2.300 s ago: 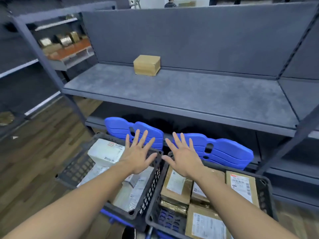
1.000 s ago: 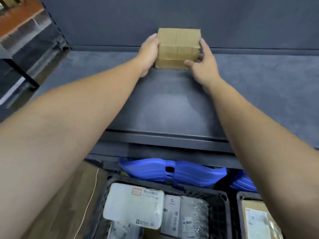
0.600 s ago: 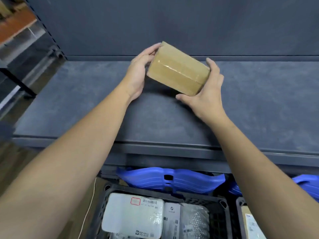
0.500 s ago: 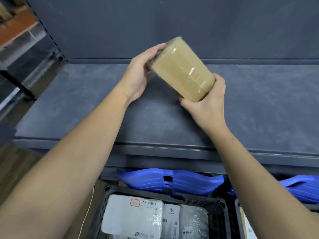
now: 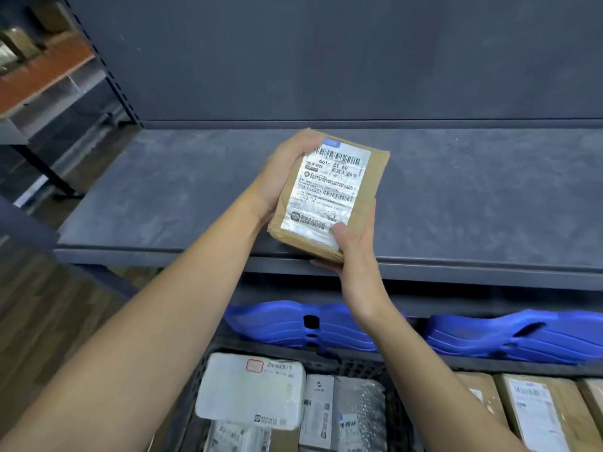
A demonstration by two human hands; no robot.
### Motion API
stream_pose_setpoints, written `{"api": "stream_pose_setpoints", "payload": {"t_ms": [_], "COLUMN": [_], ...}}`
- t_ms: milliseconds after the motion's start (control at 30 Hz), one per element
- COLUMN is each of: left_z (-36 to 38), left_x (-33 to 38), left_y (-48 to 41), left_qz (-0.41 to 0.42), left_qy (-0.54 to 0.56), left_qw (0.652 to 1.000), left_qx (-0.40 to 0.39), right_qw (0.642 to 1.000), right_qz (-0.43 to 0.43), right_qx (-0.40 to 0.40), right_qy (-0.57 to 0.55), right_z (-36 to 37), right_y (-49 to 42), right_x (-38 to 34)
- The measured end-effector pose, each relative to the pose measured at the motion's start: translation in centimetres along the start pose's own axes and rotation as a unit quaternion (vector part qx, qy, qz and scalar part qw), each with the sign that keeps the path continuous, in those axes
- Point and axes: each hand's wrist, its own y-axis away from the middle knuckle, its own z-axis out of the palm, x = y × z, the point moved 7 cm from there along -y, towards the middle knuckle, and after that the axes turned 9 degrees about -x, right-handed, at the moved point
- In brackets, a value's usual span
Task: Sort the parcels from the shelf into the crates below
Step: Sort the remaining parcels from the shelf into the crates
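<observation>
Fingers (image 5: 321, 264) of the right hand (image 5: 357, 256) curl under the near end of the one brown parcel (image 5: 372, 187), thumb down on its white label (image 5: 326, 190). Left hand (image 5: 277, 181) is wrapped round the far left edge, so both hands grip it! It's held label-up over the front edge of the grey shelf (image 5: 163, 197). Below sit two crates: left crate (image 5: 396, 419) holds white and silvery packets, right crate (image 5: 489, 370) holds brown boxes. Two blue flaps (image 5: 277, 324) stand behind.
</observation>
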Motion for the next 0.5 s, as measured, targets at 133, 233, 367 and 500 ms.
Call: {"api": "stream_pose_setpoints", "payload": {"t_ms": [133,233,367,500], "left_z": [1.0,2.5,3.2,3.6], "left_x": [-2.0,-2.1,-1.3,-0.9], "left_y": [2.0,4.2,6.6,8.5], "left_qz": [0.064,0.098,0.119,0.130], "left_qy": [0.044,0.063,0.060,0.030], "left_qw": [0.996,0.991,0.986,0.985], "left_qx": [0.035,0.059,0.102,0.111], "right_qw": [0.999,0.997,0.997,0.996], "right_qz": [-0.032,-0.063,-0.071,-0.077], "right_qx": [0.031,0.042,0.013,0.008], "right_qy": [0.006,0.017,0.020,0.035], "right_z": [-0.5,-0.7,-0.3,0.2], "right_y": [3.8,6.3,8.2,9.5], "right_x": [-0.4,-1.6,-2.6,-3.2]}}
